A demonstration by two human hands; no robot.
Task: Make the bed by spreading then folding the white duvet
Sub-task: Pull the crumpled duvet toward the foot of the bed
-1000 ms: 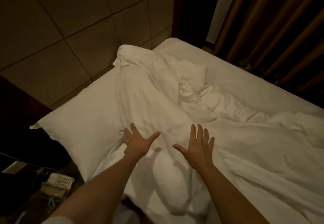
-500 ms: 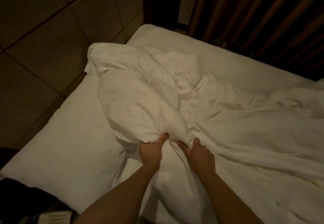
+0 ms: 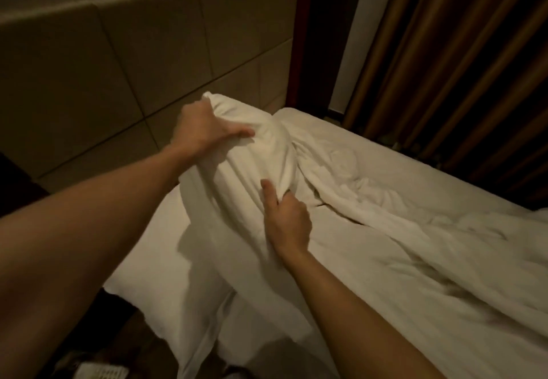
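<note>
A padded headboard (image 3: 98, 61) of large square panels rises behind the bed (image 3: 415, 168), and brown pleated curtains (image 3: 450, 61) hang along the far side beside a dark wooden post (image 3: 305, 34). A white pillow (image 3: 154, 248) lies at the head of the bed, partly covered by the white duvet (image 3: 400, 260), whose hanging fold hides the pillow's right part. At the bottom edge a pale keypad object (image 3: 100, 371) shows, too blurred to identify.

Half a second ago both hands pinched the duvet low and close together; now the left hand (image 3: 204, 129) is raised toward the headboard, its grip closed around a bunched corner of the duvet, lifting it clear of the pillow. The right hand (image 3: 287, 218) sits lower, its grip closed on a fold of the same duvet, thumb pressed along the cloth. The camera view has also swung upward.

The duvet is soft, thick and heavily creased, tented into a rounded peak between the hands and rumpled across the smooth mattress sheet elsewhere.
</note>
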